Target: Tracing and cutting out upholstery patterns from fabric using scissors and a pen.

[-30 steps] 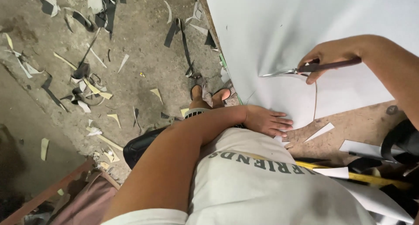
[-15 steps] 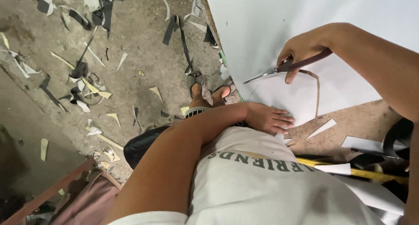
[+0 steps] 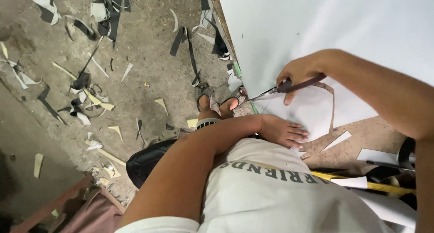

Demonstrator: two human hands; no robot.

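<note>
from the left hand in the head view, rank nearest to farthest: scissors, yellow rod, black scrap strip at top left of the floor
Measured from the left hand, flat on the white sheet:
1. Scissors, just above it, held in the right hand.
2. Yellow rod, lower right on the table.
3. Black scrap strip, far across the floor, upper left.
</note>
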